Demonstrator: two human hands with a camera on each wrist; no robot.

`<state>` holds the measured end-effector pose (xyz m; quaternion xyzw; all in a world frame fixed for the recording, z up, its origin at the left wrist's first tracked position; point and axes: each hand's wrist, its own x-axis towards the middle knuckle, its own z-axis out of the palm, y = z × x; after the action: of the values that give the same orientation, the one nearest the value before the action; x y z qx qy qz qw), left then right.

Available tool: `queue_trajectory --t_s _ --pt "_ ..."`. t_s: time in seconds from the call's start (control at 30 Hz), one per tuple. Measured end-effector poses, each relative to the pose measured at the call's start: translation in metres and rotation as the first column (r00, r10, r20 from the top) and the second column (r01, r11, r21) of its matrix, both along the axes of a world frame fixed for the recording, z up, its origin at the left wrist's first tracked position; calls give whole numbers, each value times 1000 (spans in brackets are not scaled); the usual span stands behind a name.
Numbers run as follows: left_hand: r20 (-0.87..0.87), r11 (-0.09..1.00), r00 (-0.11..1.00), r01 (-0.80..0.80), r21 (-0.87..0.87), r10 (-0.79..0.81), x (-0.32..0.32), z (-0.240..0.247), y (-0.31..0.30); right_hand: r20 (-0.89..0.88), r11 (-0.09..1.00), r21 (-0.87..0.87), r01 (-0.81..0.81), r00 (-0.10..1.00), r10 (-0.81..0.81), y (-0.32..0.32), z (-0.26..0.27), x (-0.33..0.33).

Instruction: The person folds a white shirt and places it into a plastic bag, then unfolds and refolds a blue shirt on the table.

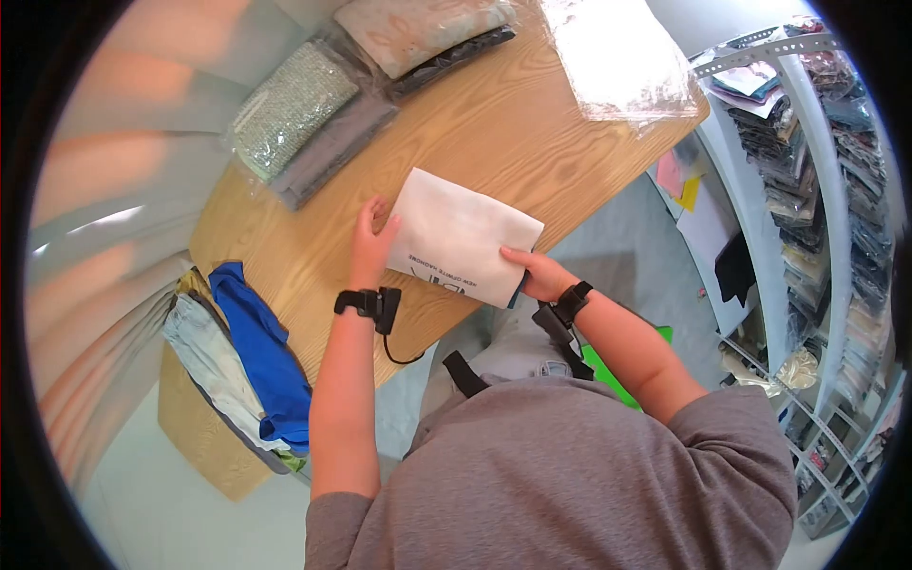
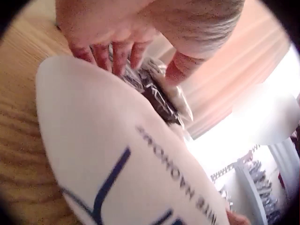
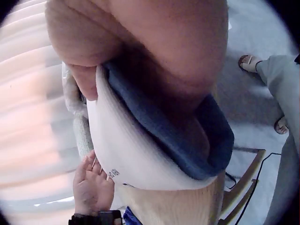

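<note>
A folded white fabric piece (image 1: 465,223) with dark lettering is held up over the table's front part. My right hand (image 1: 543,275) grips its right end, with the thumb on the white face. In the right wrist view, dark blue cloth (image 3: 154,124) lines the folded end under my right hand (image 3: 154,42); the fingers there are mostly hidden. At the opposite end, my left hand (image 1: 373,237) has its fingers loosely bent and apart. The left wrist view shows this left hand (image 2: 150,33) just beyond the fabric's edge, with nothing between thumb and fingers.
Plastic-wrapped folded textiles (image 1: 299,104) lie at the table's (image 1: 475,123) back left, and a shiny clear plastic packet (image 1: 622,62) at its back right. Blue and pale clothes (image 1: 252,332) are at the left. Shelves of bagged goods (image 1: 798,171) stand right; a curtain (image 1: 123,190) hangs left.
</note>
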<state>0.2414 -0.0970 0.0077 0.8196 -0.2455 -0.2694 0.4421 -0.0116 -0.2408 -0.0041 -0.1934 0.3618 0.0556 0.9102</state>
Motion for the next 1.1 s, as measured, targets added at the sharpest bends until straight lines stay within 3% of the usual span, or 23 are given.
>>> queue_trajectory --t_s 0.07,0.1,0.17,0.4,0.47,0.6,0.67,0.7,0.77,0.87,0.93,1.0,1.03,1.1 --pt "-334 990 936 71 -122 -109 14 -8 -6 -7 1000 21 4 1000 -4 0 -3 -2" --pt "-332 990 937 68 -125 -107 14 -3 -11 -17 999 42 7 1000 -6 -1 -2 -2" --pt "-547 991 828 72 -112 -122 9 5 -22 2 1000 28 -13 1000 13 -1 1 -3" --pt "-527 990 843 137 15 -109 12 -2 -19 -4 998 -10 -61 998 61 0 8 -1" --pt "-377 947 894 302 109 -242 17 -12 -8 -14 996 -27 -80 997 80 0 8 -1" --pt "-328 906 904 356 227 -273 17 16 8 12 982 -134 -130 991 133 1 5 2" --pt "-472 993 879 108 56 -69 12 16 24 -31 983 -134 -126 992 123 1 6 5" --pt "-472 992 879 109 57 -69 9 15 34 -74 983 -137 -125 991 116 0 7 7" --pt "-710 987 700 48 157 79 2 13 51 -72 981 -126 -151 987 143 -2 4 8" --pt "-718 983 696 134 125 -4 -9 2 68 -87 977 -124 -175 982 165 -5 -1 12" --pt "-677 989 736 103 102 -7 -20 3 72 -103 976 -131 -175 981 162 -3 3 18" --pt "-721 998 692 -57 -30 17 -31 0 75 -142 962 -222 -158 981 129 -2 9 22" --pt "-723 998 690 -57 -29 18 -36 -2 76 -145 962 -220 -159 981 129 -4 13 23" --pt "-666 967 717 -253 25 205 -50 -9 79 -274 799 -569 -194 961 38 -9 18 19"
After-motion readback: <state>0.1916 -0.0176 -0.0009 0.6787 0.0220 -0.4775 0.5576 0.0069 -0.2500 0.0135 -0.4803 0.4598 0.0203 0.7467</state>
